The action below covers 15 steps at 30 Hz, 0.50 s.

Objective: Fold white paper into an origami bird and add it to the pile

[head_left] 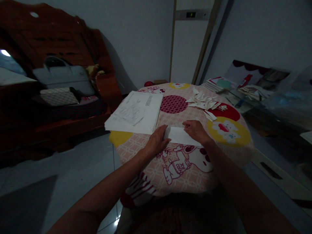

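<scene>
A folded white sheet of paper point(180, 136) lies on a small table with a pink cartoon-print cloth point(185, 169). My left hand point(157, 140) rests flat on the sheet's left end, fingers stretched out together. My right hand point(196, 130) presses down on the sheet's right part, fingers curved over its upper edge. Neither hand lifts the sheet off the cloth.
A stack of printed white papers point(136, 113) lies at the table's left back. Several folded paper pieces point(203, 102) sit at the back right. A dark wooden bench with a grey bag point(64, 78) stands left. A cluttered low table point(253, 91) is on the right.
</scene>
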Tool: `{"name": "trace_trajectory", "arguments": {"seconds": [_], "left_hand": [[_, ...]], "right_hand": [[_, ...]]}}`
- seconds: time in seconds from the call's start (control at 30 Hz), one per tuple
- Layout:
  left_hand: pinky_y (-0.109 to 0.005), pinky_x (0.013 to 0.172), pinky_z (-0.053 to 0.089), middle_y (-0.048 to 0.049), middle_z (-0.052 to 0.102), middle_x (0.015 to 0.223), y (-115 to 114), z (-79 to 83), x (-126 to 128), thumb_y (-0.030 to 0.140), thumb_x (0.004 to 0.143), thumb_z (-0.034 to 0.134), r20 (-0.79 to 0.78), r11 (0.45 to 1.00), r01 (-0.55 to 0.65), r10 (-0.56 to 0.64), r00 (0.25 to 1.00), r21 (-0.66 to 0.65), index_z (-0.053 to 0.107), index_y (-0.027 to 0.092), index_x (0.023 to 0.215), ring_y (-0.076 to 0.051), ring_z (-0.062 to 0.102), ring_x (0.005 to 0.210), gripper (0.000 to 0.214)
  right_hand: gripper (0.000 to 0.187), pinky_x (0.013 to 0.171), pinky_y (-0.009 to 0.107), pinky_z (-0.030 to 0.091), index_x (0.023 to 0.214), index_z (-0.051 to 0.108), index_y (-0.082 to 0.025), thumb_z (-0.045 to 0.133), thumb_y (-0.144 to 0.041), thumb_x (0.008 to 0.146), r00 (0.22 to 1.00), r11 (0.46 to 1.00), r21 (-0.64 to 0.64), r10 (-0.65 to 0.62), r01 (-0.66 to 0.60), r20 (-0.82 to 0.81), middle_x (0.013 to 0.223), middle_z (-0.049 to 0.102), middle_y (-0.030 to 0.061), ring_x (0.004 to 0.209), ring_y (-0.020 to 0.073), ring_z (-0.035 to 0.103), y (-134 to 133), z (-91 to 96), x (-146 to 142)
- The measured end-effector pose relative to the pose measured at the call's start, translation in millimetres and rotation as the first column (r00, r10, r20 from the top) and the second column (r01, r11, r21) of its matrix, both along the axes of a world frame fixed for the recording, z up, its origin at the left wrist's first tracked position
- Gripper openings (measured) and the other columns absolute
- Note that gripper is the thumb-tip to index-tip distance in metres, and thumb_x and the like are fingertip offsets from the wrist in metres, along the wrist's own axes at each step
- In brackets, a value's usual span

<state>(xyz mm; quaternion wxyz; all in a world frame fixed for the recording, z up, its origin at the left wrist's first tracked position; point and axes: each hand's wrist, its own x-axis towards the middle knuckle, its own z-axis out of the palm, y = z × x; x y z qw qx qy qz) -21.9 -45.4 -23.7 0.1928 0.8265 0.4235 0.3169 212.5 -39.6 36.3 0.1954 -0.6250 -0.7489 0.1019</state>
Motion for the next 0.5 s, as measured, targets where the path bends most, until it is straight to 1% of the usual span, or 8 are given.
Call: {"name": "trace_trajectory", "arguments": {"seconds": [0.07, 0.13, 0.23, 0.3, 0.33, 0.4, 0.47, 0.5], "left_hand": [[-0.052, 0.114, 0.039, -0.0213, 0.048, 0.147, -1, 2.4, 0, 0.030, 0.080, 0.070, 0.058, 0.999, -0.008, 0.011, 0.998, -0.047, 0.039, 0.012, 0.146, -0.033, 0.046, 0.137, 0.076], [-0.053, 0.113, 0.039, -0.0225, 0.045, 0.150, -3, 6.8, -1, 0.035, 0.077, 0.075, 0.175, 0.995, 0.003, 0.015, 0.984, -0.102, 0.031, 0.013, 0.152, -0.034, 0.046, 0.138, 0.089], [-0.052, 0.112, 0.040, -0.0226, 0.041, 0.153, -7, 16.4, -4, 0.043, 0.072, 0.080, 0.344, 0.977, 0.112, -0.044, 0.938, -0.180, 0.026, 0.015, 0.155, -0.036, 0.043, 0.140, 0.103], [-0.051, 0.111, 0.041, -0.0194, 0.042, 0.154, -7, 23.5, -6, 0.046, 0.072, 0.081, 0.377, 0.960, 0.187, -0.097, 0.921, -0.210, 0.036, 0.019, 0.152, -0.035, 0.045, 0.138, 0.096], [-0.051, 0.111, 0.041, -0.0177, 0.044, 0.153, -6, 26.7, -6, 0.046, 0.072, 0.080, 0.395, 0.958, 0.206, -0.113, 0.912, -0.199, 0.044, 0.021, 0.148, -0.035, 0.047, 0.137, 0.088], [-0.051, 0.114, 0.037, -0.0144, 0.048, 0.150, 0, 32.8, -8, 0.046, 0.071, 0.081, 0.435, 0.963, 0.259, -0.201, 0.878, -0.079, 0.060, 0.023, 0.134, -0.032, 0.046, 0.138, 0.070], [-0.053, 0.116, 0.034, -0.0120, 0.058, 0.142, 9, 39.4, -9, 0.043, 0.073, 0.081, 0.425, 0.957, 0.283, -0.281, 0.861, 0.060, 0.069, 0.025, 0.118, -0.029, 0.048, 0.137, 0.050], [-0.054, 0.116, 0.034, -0.0114, 0.061, 0.138, 14, 43.3, -11, 0.041, 0.075, 0.080, 0.415, 0.956, 0.273, -0.292, 0.861, 0.107, 0.072, 0.025, 0.111, -0.028, 0.050, 0.135, 0.040]], "right_hand": [[0.033, 0.081, 0.031, 0.052, 0.105, 0.077, -0.016, 0.061, -0.009, 0.077, 0.999, 1.000, 0.009, 0.001, 0.000, -0.041, 0.094, 0.077, 0.0097, 0.085, 0.0211, 0.069, -5, 1.4, 2], [0.024, 0.078, 0.032, 0.051, 0.092, 0.079, -0.016, 0.063, -0.010, 0.074, 0.996, 1.000, 0.024, 0.015, -0.013, -0.083, 0.088, 0.076, 0.0088, 0.081, 0.0211, 0.068, -10, 5.3, 4], [0.014, 0.072, 0.031, 0.050, 0.074, 0.076, -0.017, 0.064, -0.011, 0.072, 0.980, 0.997, 0.073, 0.028, -0.014, -0.199, 0.080, 0.075, 0.0069, 0.075, 0.0194, 0.067, -16, 15.3, 10], [0.011, 0.066, 0.029, 0.048, 0.072, 0.074, -0.017, 0.064, -0.013, 0.070, 0.944, 0.996, 0.094, 0.025, 0.007, -0.330, 0.074, 0.073, 0.0046, 0.069, 0.0173, 0.064, -17, 22.7, 15], [0.010, 0.063, 0.028, 0.047, 0.072, 0.073, -0.016, 0.064, -0.014, 0.069, 0.914, 0.996, 0.090, 0.020, 0.018, -0.406, 0.070, 0.071, 0.0034, 0.065, 0.0163, 0.063, -18, 26.3, 17], [0.008, 0.057, 0.026, 0.045, 0.072, 0.071, -0.016, 0.065, -0.016, 0.066, 0.835, 0.998, 0.057, 0.005, 0.031, -0.551, 0.065, 0.069, 0.0016, 0.059, 0.0148, 0.061, -18, 33.0, 21], [0.007, 0.055, 0.026, 0.045, 0.070, 0.070, -0.015, 0.069, -0.018, 0.064, 0.755, 0.999, 0.030, 0.000, 0.026, -0.656, 0.062, 0.067, 0.0008, 0.057, 0.0142, 0.060, -19, 39.4, 25], [0.008, 0.056, 0.026, 0.047, 0.070, 0.070, -0.015, 0.071, -0.019, 0.063, 0.716, 1.000, 0.022, 0.003, 0.018, -0.698, 0.062, 0.068, 0.0008, 0.058, 0.0142, 0.061, -20, 42.4, 27]]}}
